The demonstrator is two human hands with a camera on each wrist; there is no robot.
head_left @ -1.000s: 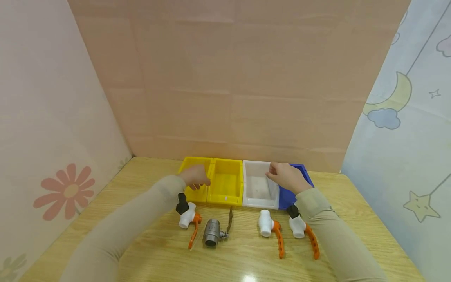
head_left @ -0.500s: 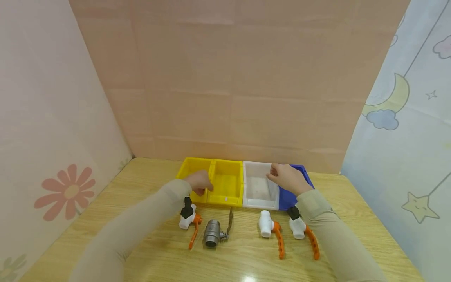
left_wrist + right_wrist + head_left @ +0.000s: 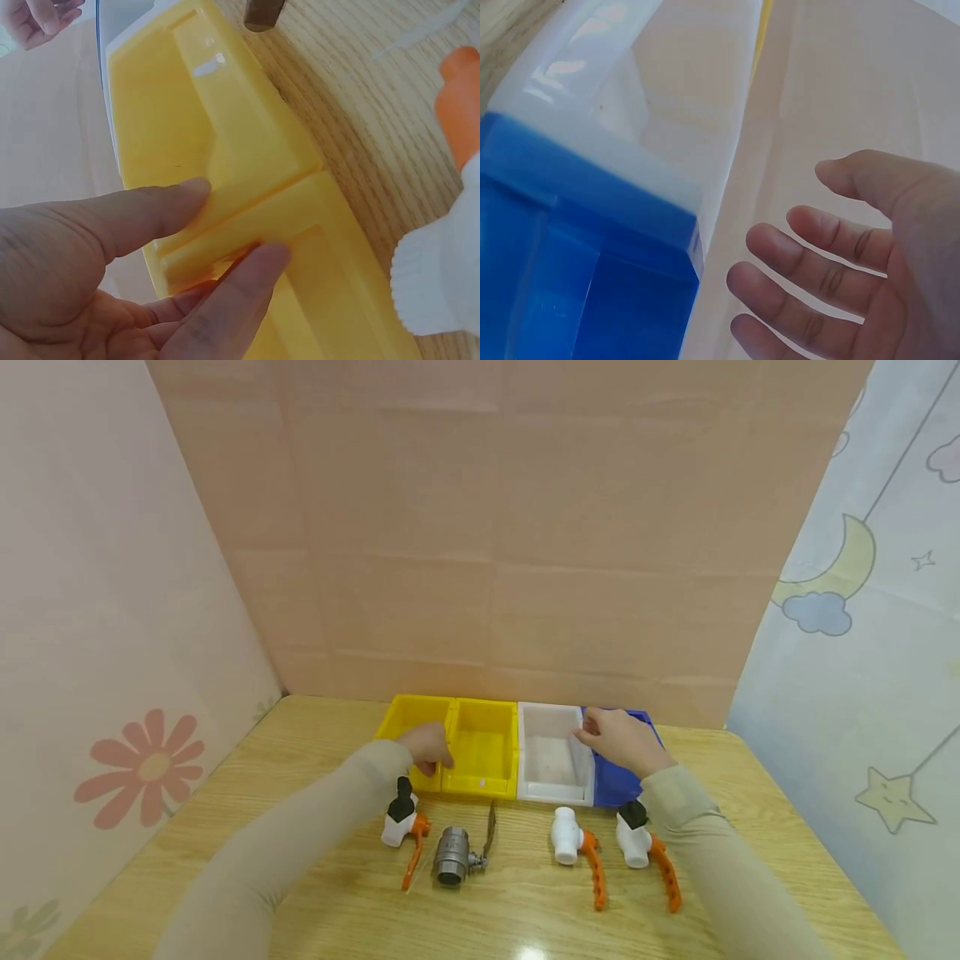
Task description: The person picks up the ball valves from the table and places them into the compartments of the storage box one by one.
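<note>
My left hand (image 3: 426, 745) is at the wall where the left yellow bin (image 3: 401, 714) meets the right yellow bin (image 3: 482, 750). In the left wrist view its thumb (image 3: 169, 210) lies on the right bin's side and the fingers (image 3: 232, 307) reach into the left bin, pinching the adjoining walls. My right hand (image 3: 621, 739) is over the blue bin (image 3: 617, 785), close to the white bin (image 3: 555, 760). Loosely bent, its fingers (image 3: 802, 255) hold nothing in the right wrist view.
In front of the bins lie a white valve with black top and orange handle (image 3: 397, 831), a metal ball valve (image 3: 452, 856), a white ball valve with orange handle (image 3: 565, 837) and another black-topped one (image 3: 633, 845). A papered wall (image 3: 480, 527) rises behind.
My left hand has moved slightly right and lower, from over the left yellow bin to the shared wall. The right hand has shifted a little to the right. The valves stay put.
</note>
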